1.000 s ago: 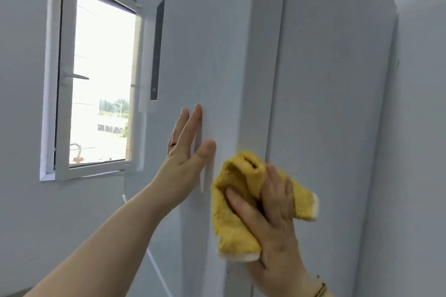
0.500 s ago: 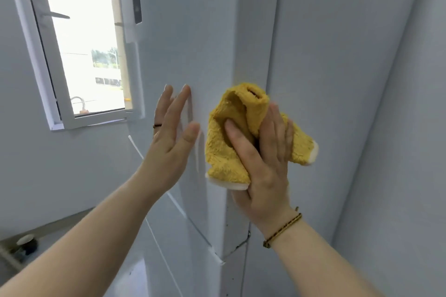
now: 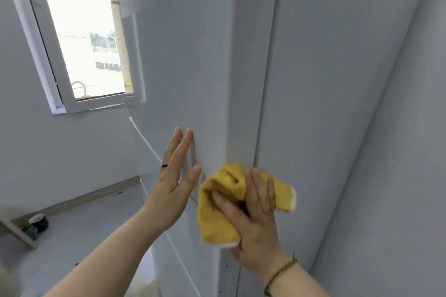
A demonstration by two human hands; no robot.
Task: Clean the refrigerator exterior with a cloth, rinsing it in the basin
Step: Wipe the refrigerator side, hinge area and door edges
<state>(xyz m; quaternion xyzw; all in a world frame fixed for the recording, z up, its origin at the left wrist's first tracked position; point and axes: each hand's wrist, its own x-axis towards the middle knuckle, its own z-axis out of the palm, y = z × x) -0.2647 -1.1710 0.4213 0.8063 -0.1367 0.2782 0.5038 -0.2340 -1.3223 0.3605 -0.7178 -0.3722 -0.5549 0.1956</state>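
While the left hand lies flat, fingers straight, against the refrigerator front, the right hand grips a bunched yellow cloth pressed to its corner edge.

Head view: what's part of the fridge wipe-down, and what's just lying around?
In the job:
yellow cloth, bunched in the right hand against the refrigerator's corner
refrigerator, with the left hand flat on its front
basin: not in view

Just lying about:
dark cup on the floor, far left
window, open, behind the refrigerator
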